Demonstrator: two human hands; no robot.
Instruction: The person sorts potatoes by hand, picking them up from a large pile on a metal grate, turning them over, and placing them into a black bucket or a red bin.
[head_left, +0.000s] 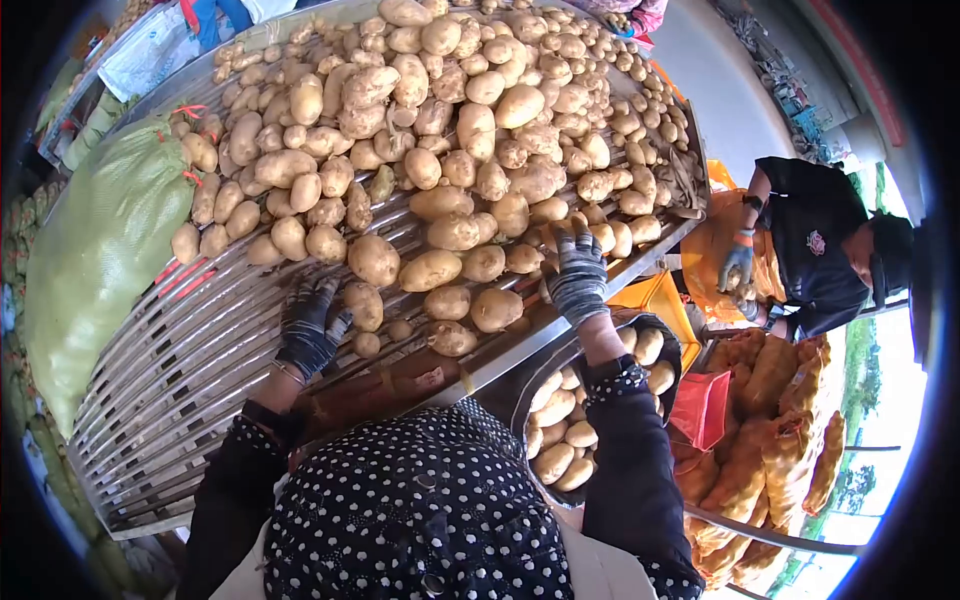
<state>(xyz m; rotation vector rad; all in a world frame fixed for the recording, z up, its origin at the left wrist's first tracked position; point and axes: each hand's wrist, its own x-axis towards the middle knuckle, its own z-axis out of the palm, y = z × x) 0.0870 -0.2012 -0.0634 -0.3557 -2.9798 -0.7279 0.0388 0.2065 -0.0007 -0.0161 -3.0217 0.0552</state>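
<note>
Heaps of potatoes (475,130) cover a slatted metal sorting table (180,370) in front of me. My left hand (312,325), in a dark striped glove, rests over the slats at the near side of the heap. Its fingers are spread, with the tips close beside a potato (364,306). At the table's right edge, my right hand (578,272) reaches over the metal rim (520,350) in a matching glove. Its fingers stretch toward potatoes at the heap's edge, and part of a potato shows by the thumb. Below my right forearm stands a black bucket (515,400) holding potatoes (560,440).
On the left, a full green woven sack (110,240) leans on the table. A person in black (810,240) handles potatoes over an orange bag (715,250) at right. Filled orange net sacks (770,440) and a red container (699,410) stand nearer. Another person's sleeve (645,14) shows at the top.
</note>
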